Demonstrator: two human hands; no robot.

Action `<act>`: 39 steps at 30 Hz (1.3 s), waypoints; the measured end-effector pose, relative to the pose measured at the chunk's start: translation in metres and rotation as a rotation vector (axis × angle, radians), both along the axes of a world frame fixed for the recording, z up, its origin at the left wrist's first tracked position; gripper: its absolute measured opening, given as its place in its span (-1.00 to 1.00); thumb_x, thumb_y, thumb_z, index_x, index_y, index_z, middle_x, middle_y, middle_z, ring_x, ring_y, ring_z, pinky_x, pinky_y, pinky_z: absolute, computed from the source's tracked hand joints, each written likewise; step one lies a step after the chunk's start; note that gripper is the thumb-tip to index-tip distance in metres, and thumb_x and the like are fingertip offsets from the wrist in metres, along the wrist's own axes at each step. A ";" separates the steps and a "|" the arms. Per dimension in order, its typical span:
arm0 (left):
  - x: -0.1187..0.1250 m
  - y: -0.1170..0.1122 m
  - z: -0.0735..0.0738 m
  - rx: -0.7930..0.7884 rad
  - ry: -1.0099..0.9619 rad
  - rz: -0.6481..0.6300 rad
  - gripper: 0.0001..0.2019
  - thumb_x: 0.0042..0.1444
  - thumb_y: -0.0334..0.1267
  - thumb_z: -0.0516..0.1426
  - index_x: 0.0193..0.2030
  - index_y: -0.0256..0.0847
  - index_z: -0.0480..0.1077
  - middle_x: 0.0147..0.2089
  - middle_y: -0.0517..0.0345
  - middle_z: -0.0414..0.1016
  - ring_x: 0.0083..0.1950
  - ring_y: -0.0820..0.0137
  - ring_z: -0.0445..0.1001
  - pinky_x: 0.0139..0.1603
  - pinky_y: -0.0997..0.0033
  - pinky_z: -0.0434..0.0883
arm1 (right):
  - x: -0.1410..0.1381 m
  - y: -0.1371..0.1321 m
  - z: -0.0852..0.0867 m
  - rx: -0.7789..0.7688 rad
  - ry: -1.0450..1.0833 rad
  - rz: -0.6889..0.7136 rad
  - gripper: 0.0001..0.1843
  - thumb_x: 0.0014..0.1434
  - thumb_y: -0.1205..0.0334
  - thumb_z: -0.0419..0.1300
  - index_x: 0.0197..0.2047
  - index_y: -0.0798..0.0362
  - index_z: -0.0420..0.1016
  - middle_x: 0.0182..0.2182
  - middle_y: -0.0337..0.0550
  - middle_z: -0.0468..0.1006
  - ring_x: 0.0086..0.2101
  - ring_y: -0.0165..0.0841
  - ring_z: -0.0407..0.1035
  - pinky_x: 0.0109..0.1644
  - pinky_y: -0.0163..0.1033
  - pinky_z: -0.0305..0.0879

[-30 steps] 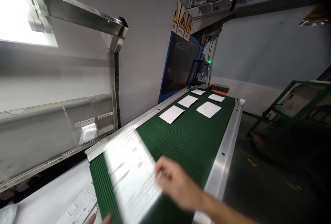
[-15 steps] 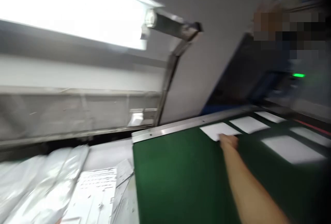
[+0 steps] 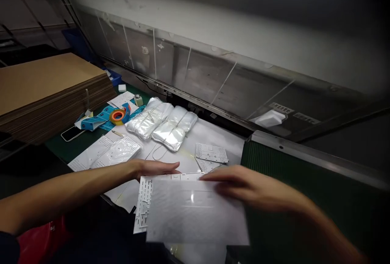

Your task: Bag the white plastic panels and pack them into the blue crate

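A white slotted panel (image 3: 143,203), apparently more than one in a stack, lies in front of me at the table's near edge. My left hand (image 3: 155,168) is at its far edge, thumb stretched to the right and the other fingers partly hidden behind the panel. Over it, shifted towards me and to the right, is a smooth white sheet (image 3: 198,215), slightly blurred. My right hand (image 3: 236,180) pinches this sheet at its far right part, fingertips reaching the slotted panel's far edge.
Bagged clear plastic (image 3: 175,128) lies at the table's back, with small slotted panels (image 3: 211,153) to the right. Tape rolls (image 3: 118,115), a phone (image 3: 73,133) and stacked cardboard (image 3: 48,81) are left. A green conveyor belt (image 3: 289,182) with a metal rail (image 3: 304,158) runs right.
The view has swung left from the belt to the table. My right hand, earlier at a white sheet on the belt, now has a white sheet over the slotted panel. My left hand has come into view.
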State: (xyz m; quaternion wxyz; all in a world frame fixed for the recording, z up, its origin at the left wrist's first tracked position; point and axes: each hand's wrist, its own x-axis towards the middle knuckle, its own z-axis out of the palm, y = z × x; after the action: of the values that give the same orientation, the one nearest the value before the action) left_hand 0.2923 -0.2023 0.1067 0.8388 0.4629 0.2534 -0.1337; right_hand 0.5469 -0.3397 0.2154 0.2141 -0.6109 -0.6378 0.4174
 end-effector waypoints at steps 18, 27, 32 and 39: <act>-0.112 -0.007 -0.058 0.078 -0.274 0.478 -0.50 0.18 -0.08 0.03 0.23 -0.20 0.13 0.14 -0.08 0.36 0.08 0.19 0.38 0.04 0.20 0.34 | -0.265 0.019 -0.173 -0.054 0.841 -1.115 -0.16 0.04 -0.24 0.10 0.26 0.04 0.03 0.04 0.09 0.42 -0.02 -0.02 0.35 -0.02 0.07 0.32; -0.032 0.068 -0.135 1.119 0.036 0.303 -0.60 0.27 -0.08 -0.17 0.00 -0.25 0.34 -0.03 -0.02 0.45 -0.03 0.31 0.40 0.01 0.25 0.33 | -0.219 0.014 -0.236 0.008 -0.155 -1.062 -0.30 0.19 0.00 -0.03 0.34 -0.16 -0.21 0.12 -0.06 0.31 0.00 -0.06 0.33 -0.07 -0.03 0.33; 0.039 0.146 -0.147 1.468 0.097 0.068 -0.72 0.19 -0.12 0.04 -0.09 -0.27 0.37 -0.05 0.03 0.41 0.01 0.27 0.37 0.06 0.05 0.29 | -0.223 0.015 -0.294 -0.005 -0.618 -0.836 -0.27 0.18 0.38 -0.18 0.33 -0.29 -0.37 -0.30 -0.11 0.44 -0.37 -0.18 0.43 -0.45 -0.18 0.32; 0.071 0.170 -0.160 1.740 0.214 -0.167 -0.70 0.17 -0.12 0.07 -0.06 -0.28 0.33 -0.07 0.04 0.40 -0.08 0.29 0.40 -0.04 0.12 0.36 | -0.218 0.011 -0.332 0.035 -0.644 -0.848 -0.16 0.12 0.45 -0.12 0.29 -0.43 -0.42 -0.20 -0.14 0.46 -0.32 -0.18 0.44 -0.48 -0.20 0.41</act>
State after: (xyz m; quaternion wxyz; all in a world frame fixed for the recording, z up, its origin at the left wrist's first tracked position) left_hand 0.3636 -0.0326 -0.0534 0.1477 0.9398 0.3080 0.0031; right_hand 0.3285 -0.3288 -0.1162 0.1677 -0.9086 -0.3752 0.0750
